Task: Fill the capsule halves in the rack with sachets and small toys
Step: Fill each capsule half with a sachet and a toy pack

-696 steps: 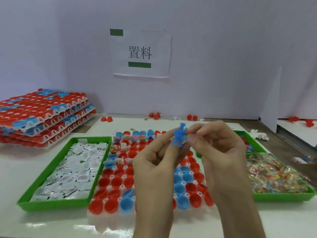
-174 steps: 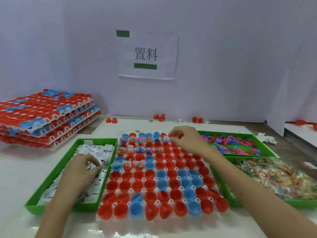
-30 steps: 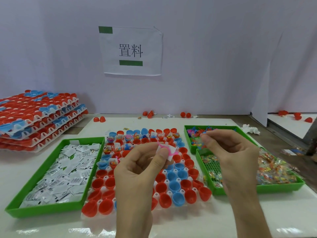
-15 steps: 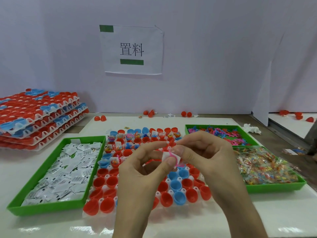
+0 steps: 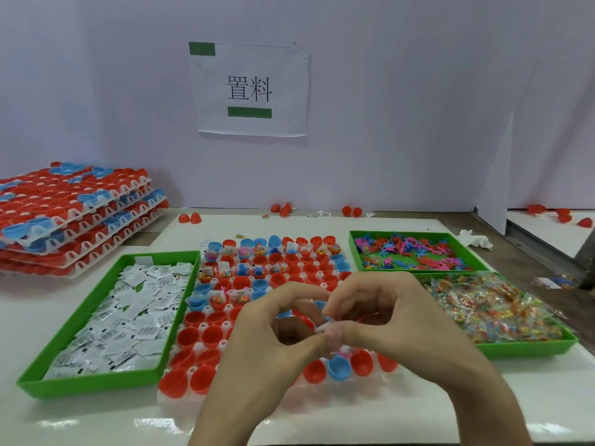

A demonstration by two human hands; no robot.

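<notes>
- A white paper sheet (image 5: 251, 90) is taped to the wall (image 5: 418, 107) at 12 o'clock and carries two large black characters, "置料".
- One plain green bar (image 5: 249, 113) sits on the sheet at 6 o'clock from the characters, and another sits at its 11 o'clock corner.
- The white sachets (image 5: 128, 317) in the green tray (image 5: 96, 384) at 9 o'clock bear black print, too small to read.

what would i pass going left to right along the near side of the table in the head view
green tray of white sachets → rack of capsule halves → green tray of clear packets
</notes>
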